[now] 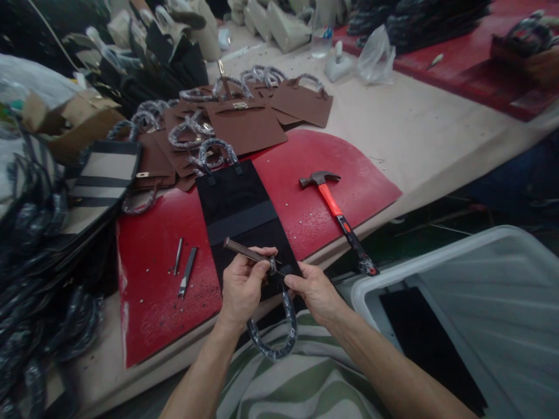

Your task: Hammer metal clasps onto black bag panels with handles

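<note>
Your left hand (244, 285) is gripping a rod (239, 248), your right hand (321, 294) apparently pinching the black panel (244, 218) by the worktop (367, 128) edge. The panel is looking light, bendable, its end offering purchase.

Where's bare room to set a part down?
Largest: the beige tabletop, between the red board and the far-right red surface. Smaller: on the board between black piece and hammer, though specks lie there. Crowded: back left, brown panels; far left, a black pile.

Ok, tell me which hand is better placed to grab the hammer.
Probably the right hand: it is nearer the hammer, though it holds the bag; the left hand grips the rod.
</note>
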`<action>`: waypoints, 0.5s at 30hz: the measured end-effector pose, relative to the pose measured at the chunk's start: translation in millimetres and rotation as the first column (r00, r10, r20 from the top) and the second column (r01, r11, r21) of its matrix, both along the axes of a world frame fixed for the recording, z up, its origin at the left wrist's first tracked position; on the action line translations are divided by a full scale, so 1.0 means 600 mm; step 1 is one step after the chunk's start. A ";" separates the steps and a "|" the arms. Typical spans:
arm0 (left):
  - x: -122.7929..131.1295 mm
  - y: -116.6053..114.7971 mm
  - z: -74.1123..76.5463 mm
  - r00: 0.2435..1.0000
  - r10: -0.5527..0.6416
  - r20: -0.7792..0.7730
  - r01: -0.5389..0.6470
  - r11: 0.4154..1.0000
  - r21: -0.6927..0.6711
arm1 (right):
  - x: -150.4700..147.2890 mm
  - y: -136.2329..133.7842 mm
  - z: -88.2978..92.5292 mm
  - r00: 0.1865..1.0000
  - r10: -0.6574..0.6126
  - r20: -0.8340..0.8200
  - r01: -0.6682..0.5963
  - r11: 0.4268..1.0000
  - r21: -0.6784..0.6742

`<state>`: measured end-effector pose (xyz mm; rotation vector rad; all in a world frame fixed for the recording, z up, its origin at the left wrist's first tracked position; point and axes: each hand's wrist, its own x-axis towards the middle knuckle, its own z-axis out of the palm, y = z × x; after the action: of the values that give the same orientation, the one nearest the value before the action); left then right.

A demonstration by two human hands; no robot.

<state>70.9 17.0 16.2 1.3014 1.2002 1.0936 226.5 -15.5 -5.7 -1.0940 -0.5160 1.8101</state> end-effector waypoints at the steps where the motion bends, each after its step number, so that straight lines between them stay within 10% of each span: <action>1: 0.000 0.000 0.000 1.000 -0.003 -0.009 0.003 1.000 0.006 | 0.000 0.000 0.001 1.000 0.002 0.007 -0.002 1.000 0.001; 15: 0.015 0.008 0.002 0.974 0.035 -0.225 0.000 0.988 0.152 | 0.012 0.000 -0.005 0.998 0.042 0.054 -0.043 0.999 0.019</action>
<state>79.6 21.9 17.6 1.5691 1.3187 1.0866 233.8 -15.3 -8.6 -1.1280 -0.5919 1.8130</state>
